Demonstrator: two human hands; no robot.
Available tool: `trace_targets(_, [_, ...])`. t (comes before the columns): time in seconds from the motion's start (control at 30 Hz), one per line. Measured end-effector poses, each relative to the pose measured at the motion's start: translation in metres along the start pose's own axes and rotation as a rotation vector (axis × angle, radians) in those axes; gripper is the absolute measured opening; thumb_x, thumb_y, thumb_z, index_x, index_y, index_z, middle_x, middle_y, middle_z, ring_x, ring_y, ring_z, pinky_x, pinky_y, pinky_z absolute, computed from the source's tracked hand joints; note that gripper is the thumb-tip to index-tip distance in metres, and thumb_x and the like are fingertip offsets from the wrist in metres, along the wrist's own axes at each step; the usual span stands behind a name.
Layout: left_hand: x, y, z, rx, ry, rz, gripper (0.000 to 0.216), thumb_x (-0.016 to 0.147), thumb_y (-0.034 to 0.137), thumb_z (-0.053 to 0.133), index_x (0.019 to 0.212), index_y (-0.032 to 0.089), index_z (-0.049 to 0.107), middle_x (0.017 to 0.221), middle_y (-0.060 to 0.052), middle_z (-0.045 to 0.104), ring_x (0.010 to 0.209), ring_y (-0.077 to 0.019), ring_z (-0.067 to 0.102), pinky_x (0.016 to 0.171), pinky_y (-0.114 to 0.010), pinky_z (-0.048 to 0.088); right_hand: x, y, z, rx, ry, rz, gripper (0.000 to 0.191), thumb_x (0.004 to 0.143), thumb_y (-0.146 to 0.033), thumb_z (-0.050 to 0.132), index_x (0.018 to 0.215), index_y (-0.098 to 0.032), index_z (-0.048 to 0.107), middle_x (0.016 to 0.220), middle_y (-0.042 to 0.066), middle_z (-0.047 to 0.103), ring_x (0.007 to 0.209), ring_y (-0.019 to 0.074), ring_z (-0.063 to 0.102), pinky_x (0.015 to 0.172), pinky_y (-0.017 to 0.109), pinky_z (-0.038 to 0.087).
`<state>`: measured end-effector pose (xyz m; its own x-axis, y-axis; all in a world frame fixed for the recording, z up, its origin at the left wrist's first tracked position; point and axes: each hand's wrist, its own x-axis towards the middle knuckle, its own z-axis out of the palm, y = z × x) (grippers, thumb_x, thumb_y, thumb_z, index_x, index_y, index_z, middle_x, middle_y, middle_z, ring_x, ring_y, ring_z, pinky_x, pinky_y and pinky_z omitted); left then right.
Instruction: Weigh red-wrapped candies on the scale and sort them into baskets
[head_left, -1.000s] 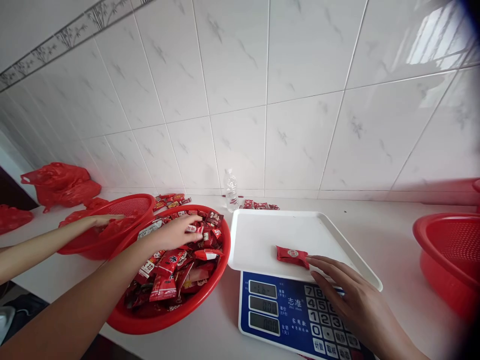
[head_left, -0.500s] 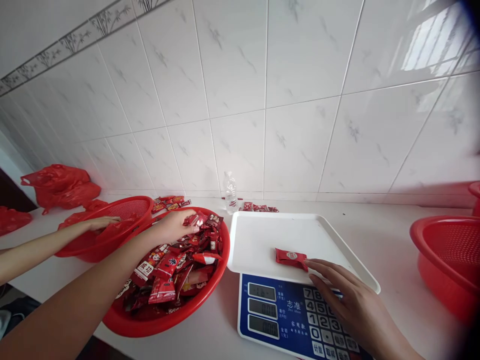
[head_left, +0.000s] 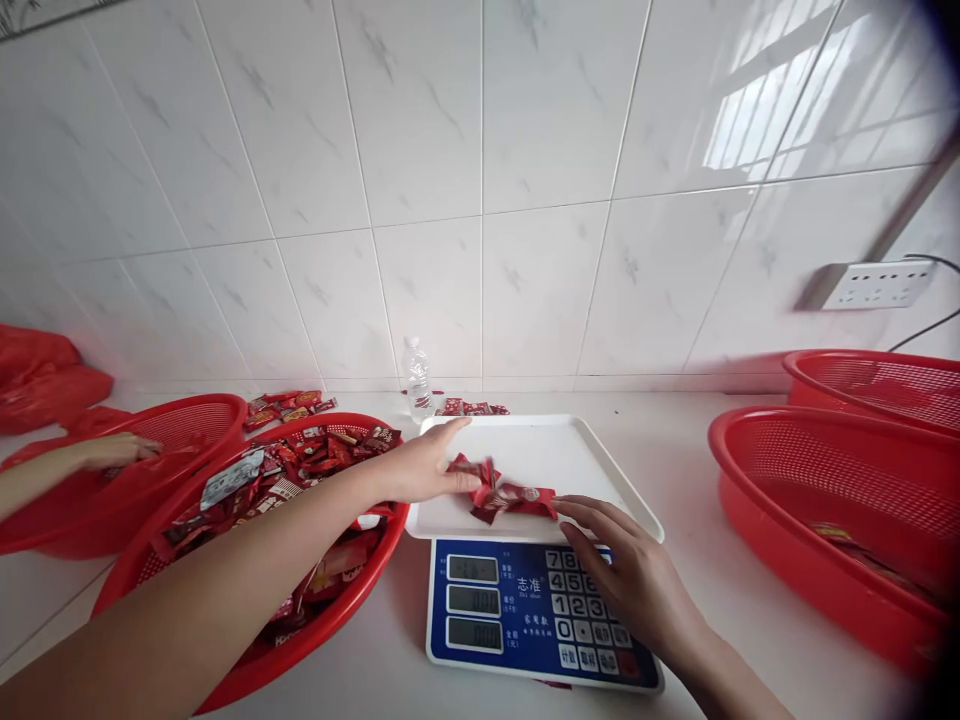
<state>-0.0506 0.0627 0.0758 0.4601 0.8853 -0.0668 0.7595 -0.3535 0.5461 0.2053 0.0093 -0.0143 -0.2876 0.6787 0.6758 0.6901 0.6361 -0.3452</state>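
Note:
My left hand (head_left: 427, 467) is over the left side of the scale's white tray (head_left: 540, 440), its thumb and index finger spread apart. Beside the thumb, small red candy packets (head_left: 478, 482) lie on the tray, blurred by motion. Another red packet (head_left: 529, 499) touches them on the right. The fingers of my right hand (head_left: 619, 560) are stretched out, with the tips at that packet's right end; the hand hangs over the keypad of the blue scale (head_left: 517, 610). Under my left forearm stands a red basket (head_left: 360, 600) full of red-wrapped candies.
At far left a co-worker's hand (head_left: 124, 450) reaches into another red basket (head_left: 202, 410). A clear bottle (head_left: 417, 380) and loose packets (head_left: 289, 405) stand by the tiled wall. Red baskets (head_left: 787, 440) occupy the right side, below a white power socket (head_left: 870, 285).
My left hand has moved right from the candy basket to the tray, where more packets now lie. My right hand stays by the first packet. The view has turned right.

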Motion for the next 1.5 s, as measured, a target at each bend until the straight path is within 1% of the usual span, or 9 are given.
trace_targets(0.2, [0.005,-0.006,0.022,0.233,-0.245,0.02,0.081,0.078,0.063,0.051,0.145,0.034,0.015,0.155,-0.006,0.009,0.14,-0.0345,0.0,0.109,-0.056,0.014,0.001,0.0,0.001,-0.091,-0.013,-0.049,0.025,0.092,-0.026,0.043,0.11,-0.023,0.061,0.106,0.006,0.069,0.099,0.0199,0.064,0.079,0.034,0.056])
trace_targets(0.47, [0.016,0.002,0.034,0.204,-0.235,0.102,0.08,0.076,0.064,0.053,0.144,0.038,0.019,0.155,-0.002,0.002,0.139,-0.0369,-0.004,0.109,-0.058,0.013,-0.002,0.005,0.007,-0.322,-0.143,-0.159,0.035,0.09,-0.038,0.046,0.12,-0.024,0.058,0.123,0.007,0.061,0.114,0.0274,0.056,0.089,0.049,0.051])
trace_targets(0.6, [0.018,0.007,0.039,0.213,-0.219,0.146,0.089,0.077,0.069,0.047,0.147,0.029,0.008,0.155,-0.007,0.001,0.14,-0.0327,-0.006,0.111,-0.055,0.007,-0.002,0.005,0.007,-0.33,-0.156,-0.135,0.041,0.091,-0.042,0.044,0.126,-0.025,0.053,0.127,0.008,0.058,0.114,0.0264,0.057,0.088,0.047,0.051])
trace_targets(0.8, [0.015,-0.002,0.035,0.203,-0.204,0.088,0.081,0.082,0.054,0.048,0.147,0.021,0.011,0.154,-0.009,0.01,0.14,-0.0264,0.011,0.113,-0.042,0.017,0.0,0.001,0.003,-0.318,-0.151,-0.129,0.037,0.092,-0.037,0.041,0.122,-0.021,0.056,0.123,0.009,0.061,0.109,0.025,0.06,0.082,0.043,0.055])
trace_targets(0.93, [0.0,-0.009,0.012,0.228,-0.125,0.059,0.06,0.084,0.043,0.05,0.139,0.024,0.035,0.15,-0.006,0.029,0.137,-0.0253,0.024,0.11,-0.039,0.022,0.0,0.001,0.002,-0.274,-0.13,-0.122,0.034,0.092,-0.035,0.041,0.119,-0.022,0.057,0.12,0.008,0.063,0.107,0.0237,0.061,0.081,0.041,0.056])
trace_targets(1.07, [-0.021,-0.024,-0.022,0.283,0.062,-0.058,0.023,0.083,0.029,0.046,0.098,0.022,0.062,0.108,-0.005,0.065,0.101,-0.0239,0.059,0.088,-0.034,0.043,-0.002,0.003,0.005,-0.226,-0.096,-0.107,0.033,0.092,-0.037,0.042,0.118,-0.025,0.059,0.118,0.006,0.065,0.105,0.0234,0.062,0.08,0.041,0.056])
trace_targets(1.17, [-0.038,-0.045,-0.043,0.223,0.112,-0.173,0.016,0.082,0.029,0.045,0.083,0.022,0.059,0.085,-0.002,0.067,0.08,-0.0202,0.062,0.072,-0.03,0.047,-0.004,0.007,0.007,-0.225,-0.088,-0.101,0.033,0.091,-0.038,0.043,0.118,-0.026,0.059,0.117,0.005,0.065,0.105,0.0237,0.062,0.079,0.041,0.056])
trace_targets(1.4, [-0.065,-0.074,-0.041,0.206,-0.093,-0.259,0.054,0.073,0.034,0.06,0.125,0.027,0.048,0.131,-0.006,0.053,0.116,-0.0268,0.051,0.093,-0.034,0.04,-0.006,0.011,0.011,-0.239,-0.074,-0.118,0.035,0.09,-0.041,0.044,0.117,-0.025,0.059,0.116,0.004,0.066,0.104,0.0238,0.063,0.079,0.041,0.057])
trace_targets(1.5, [-0.061,-0.078,-0.035,0.205,-0.07,-0.227,0.046,0.074,0.031,0.058,0.119,0.025,0.051,0.121,-0.007,0.06,0.107,-0.0263,0.057,0.086,-0.032,0.044,-0.005,0.01,0.011,-0.239,-0.064,-0.118,0.035,0.09,-0.042,0.044,0.115,-0.025,0.06,0.115,0.004,0.067,0.103,0.0238,0.063,0.079,0.041,0.057])
